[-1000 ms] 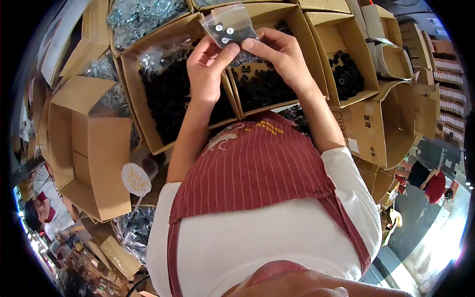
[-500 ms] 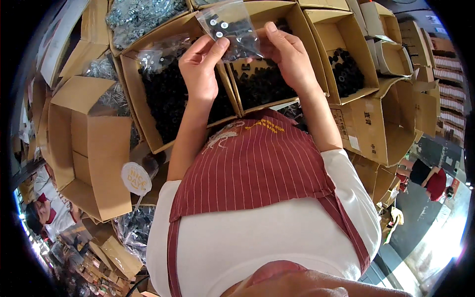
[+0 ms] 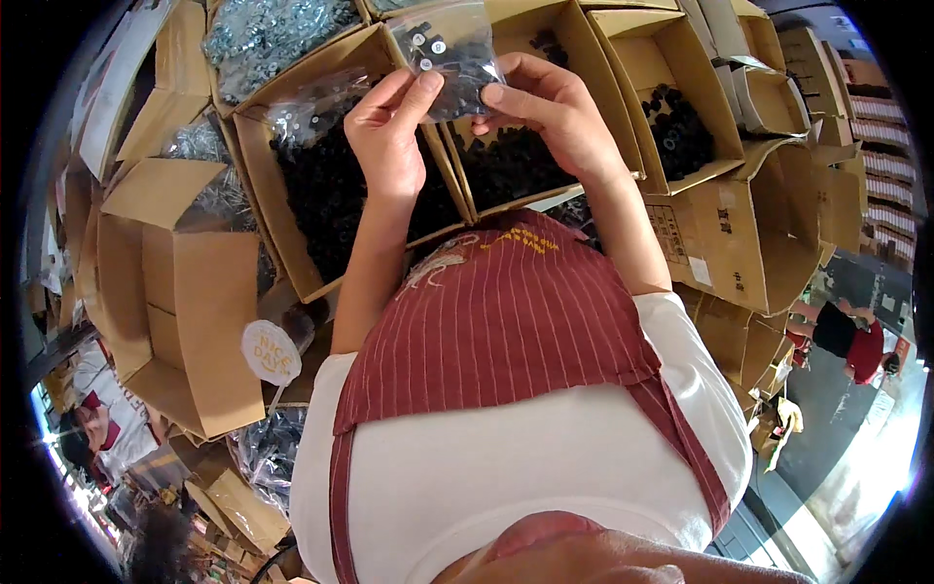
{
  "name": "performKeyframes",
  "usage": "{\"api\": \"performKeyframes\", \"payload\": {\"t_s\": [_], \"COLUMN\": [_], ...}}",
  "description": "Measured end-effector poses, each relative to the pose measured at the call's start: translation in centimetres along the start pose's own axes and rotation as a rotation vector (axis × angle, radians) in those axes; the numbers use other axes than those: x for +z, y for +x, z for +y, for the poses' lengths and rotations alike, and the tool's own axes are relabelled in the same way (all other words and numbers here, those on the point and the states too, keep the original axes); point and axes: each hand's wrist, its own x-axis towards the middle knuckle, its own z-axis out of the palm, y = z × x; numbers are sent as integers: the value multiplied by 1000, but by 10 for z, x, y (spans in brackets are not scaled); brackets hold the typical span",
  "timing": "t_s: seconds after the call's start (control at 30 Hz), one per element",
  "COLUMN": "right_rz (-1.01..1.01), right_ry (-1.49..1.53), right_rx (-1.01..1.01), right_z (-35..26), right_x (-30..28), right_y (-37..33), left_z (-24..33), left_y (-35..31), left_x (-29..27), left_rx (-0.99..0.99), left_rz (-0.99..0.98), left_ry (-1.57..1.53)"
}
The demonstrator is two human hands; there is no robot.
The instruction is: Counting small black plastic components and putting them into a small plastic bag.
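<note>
A clear plastic bag [image 3: 465, 60] of small black parts, some with round white labels, is held up between my two hands. My left hand [image 3: 392, 127] pinches its left side between thumb and fingers. On the lower right edge, my right hand [image 3: 559, 117] grips the bag the same way, thumb in front. Below the hands stand two open cardboard boxes: the left box [image 3: 255, 146] is heaped with black parts, and the right box [image 3: 613, 107] also holds loose black pieces. More clear bags [image 3: 309, 115] lie on the left heap.
At the upper left a box holds bags of shiny metal hardware [image 3: 277, 39]. An empty carton [image 3: 209, 321] with raised flaps stands left, beside a cup with a white lid [image 3: 270, 352]. Another box of black parts [image 3: 678, 136] is at right. People [image 3: 856, 341] are in the background.
My right hand has moved left and down, and its thumb now presses on the bag's lower right edge. The left hand keeps its pinch.
</note>
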Motion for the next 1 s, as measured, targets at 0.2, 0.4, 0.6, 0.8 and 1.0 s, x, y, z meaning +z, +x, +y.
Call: {"api": "performKeyframes", "payload": {"t_s": [0.2,0.4,0.6,0.8,1.0], "right_rz": [-2,-16,-9,87,139], "right_ry": [94,113,12,-196,-350], "right_rx": [28,48,-56,-165,-193], "right_z": [-2,1,-1,3,4], "right_x": [-2,-3,1,1,0], "right_y": [0,0,-1,-4,-7], "left_z": [1,2,3,7,5], "left_y": [-1,-2,0,-2,-2], "left_x": [-8,-5,-12,0,1], "left_rx": [-3,-6,7,62,86], "left_rz": [-47,-55,-132,-198,-237], "left_ry": [20,-35,-53,12,34]}}
